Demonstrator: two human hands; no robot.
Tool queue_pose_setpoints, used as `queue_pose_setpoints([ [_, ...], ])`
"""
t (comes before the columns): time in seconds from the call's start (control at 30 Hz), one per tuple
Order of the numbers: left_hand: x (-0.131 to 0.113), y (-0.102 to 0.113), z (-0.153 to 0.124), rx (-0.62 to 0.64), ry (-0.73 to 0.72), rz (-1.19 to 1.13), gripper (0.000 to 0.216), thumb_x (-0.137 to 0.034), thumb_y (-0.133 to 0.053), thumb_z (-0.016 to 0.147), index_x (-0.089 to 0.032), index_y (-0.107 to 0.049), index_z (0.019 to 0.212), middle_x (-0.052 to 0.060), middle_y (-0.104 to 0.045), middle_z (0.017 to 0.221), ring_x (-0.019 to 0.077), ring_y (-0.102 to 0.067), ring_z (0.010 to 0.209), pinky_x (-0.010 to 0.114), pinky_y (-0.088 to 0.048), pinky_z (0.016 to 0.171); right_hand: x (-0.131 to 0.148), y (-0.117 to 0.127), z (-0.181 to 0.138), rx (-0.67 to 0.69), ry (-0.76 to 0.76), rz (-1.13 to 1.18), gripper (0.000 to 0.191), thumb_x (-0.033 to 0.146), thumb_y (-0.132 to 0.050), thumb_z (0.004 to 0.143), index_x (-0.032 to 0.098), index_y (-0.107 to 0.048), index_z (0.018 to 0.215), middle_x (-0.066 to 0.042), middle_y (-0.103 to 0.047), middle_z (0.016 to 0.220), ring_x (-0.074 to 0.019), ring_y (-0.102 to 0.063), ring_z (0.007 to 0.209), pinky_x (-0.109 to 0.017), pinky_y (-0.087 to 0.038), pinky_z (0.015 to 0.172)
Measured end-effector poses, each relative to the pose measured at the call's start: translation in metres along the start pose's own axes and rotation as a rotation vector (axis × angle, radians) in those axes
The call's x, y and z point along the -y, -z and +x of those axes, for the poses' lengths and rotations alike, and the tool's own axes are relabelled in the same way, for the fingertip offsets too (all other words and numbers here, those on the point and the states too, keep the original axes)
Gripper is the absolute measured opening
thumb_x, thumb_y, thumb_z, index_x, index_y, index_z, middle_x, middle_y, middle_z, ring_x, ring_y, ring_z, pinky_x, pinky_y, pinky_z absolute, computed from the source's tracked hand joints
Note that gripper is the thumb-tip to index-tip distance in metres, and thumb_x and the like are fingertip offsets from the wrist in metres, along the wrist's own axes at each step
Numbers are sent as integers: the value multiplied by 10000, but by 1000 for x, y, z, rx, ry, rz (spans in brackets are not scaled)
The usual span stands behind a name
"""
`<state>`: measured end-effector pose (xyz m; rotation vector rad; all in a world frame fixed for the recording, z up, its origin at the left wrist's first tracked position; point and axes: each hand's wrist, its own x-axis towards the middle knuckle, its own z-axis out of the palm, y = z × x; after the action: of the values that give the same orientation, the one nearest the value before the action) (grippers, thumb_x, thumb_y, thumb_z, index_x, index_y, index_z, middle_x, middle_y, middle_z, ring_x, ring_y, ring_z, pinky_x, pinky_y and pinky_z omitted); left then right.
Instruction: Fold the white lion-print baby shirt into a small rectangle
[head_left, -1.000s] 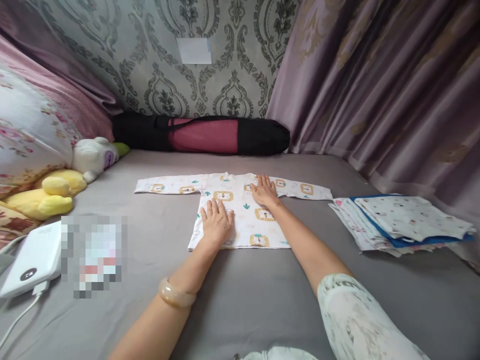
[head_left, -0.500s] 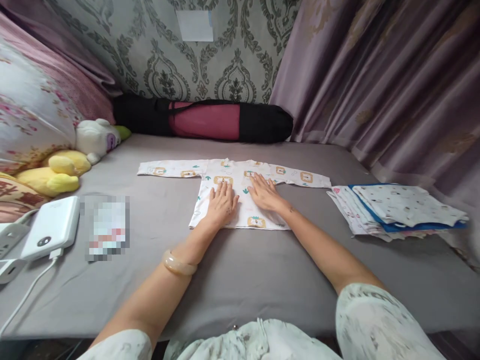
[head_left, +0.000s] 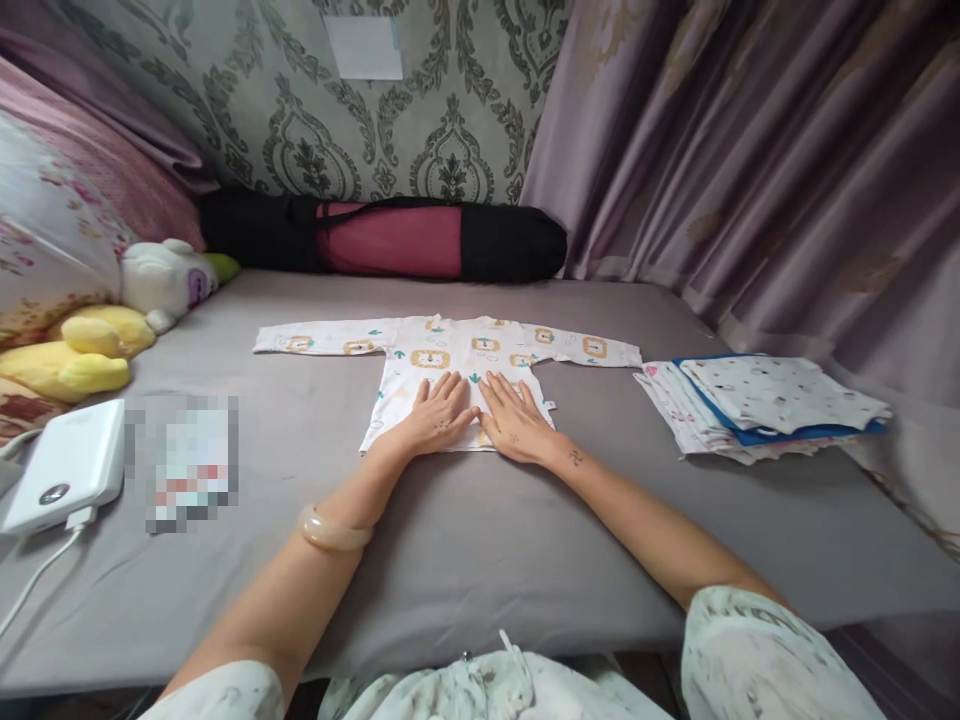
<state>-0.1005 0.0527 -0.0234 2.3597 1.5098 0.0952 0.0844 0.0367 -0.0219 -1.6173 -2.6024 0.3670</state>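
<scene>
A small white long-sleeved shirt (head_left: 431, 385) with yellow lion and green leaf prints lies spread flat, its sleeves stretched out to both sides and its collar pointing away from me. My left hand (head_left: 441, 412) rests palm down on the lower front, fingers spread. Beside it, my right hand (head_left: 514, 418) also lies flat on the lower front, its thumb close to the left thumb. Both hands are open and cover part of the hem area.
To the right is a stack of folded clothes (head_left: 780, 400). A white power bank (head_left: 67, 465) with a cable and a blurred packet (head_left: 195, 460) lie on the left, near plush toys (head_left: 161, 280). A black and red rolled bag (head_left: 390, 238) lines the back of the grey-covered surface (head_left: 300, 620).
Both hands have slid down the shirt toward the hem, the right one more so, and the thumbs are closer together. The view has shifted slightly to the right.
</scene>
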Motion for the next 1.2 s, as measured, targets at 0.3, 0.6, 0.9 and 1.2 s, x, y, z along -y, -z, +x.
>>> queue_pose_setpoints([
  [0.3,20,9,-4,103,-148,-14,925,-693,-463,846,-154,-217,1557,160,-133,1644,271,-32,1527,483,-55,1220,1,2,-5,74,23,126,661,379,-250,991,49,-196,1562,-140,-100,1641,-245,-26,1524,-506,29,1221],
  [0.6,16,27,22,159,-97,101,925,-713,-617,702,-212,-428,1457,151,-388,1549,353,-311,1446,506,-231,1174,-47,27,11,-222,-227,426,540,243,-396,929,201,-465,1463,-54,-520,1469,-201,-500,1325,-318,-372,1112],
  [0.9,6,31,79,-132,-34,-51,403,-412,-506,885,-177,-652,1178,107,-707,1082,241,-661,1009,324,-493,887,-172,85,32,-240,-764,84,412,253,-531,928,139,-610,1316,-172,-660,1248,-267,-603,1179,-324,-458,967],
  [1.2,-16,18,146,-228,-160,-124,389,-229,-484,894,-111,-604,1245,151,-630,1289,224,-608,1175,333,-457,1034,-239,81,47,-59,-944,-77,445,230,-693,830,85,-655,1249,-260,-609,1284,-338,-584,1213,-429,-477,944],
])
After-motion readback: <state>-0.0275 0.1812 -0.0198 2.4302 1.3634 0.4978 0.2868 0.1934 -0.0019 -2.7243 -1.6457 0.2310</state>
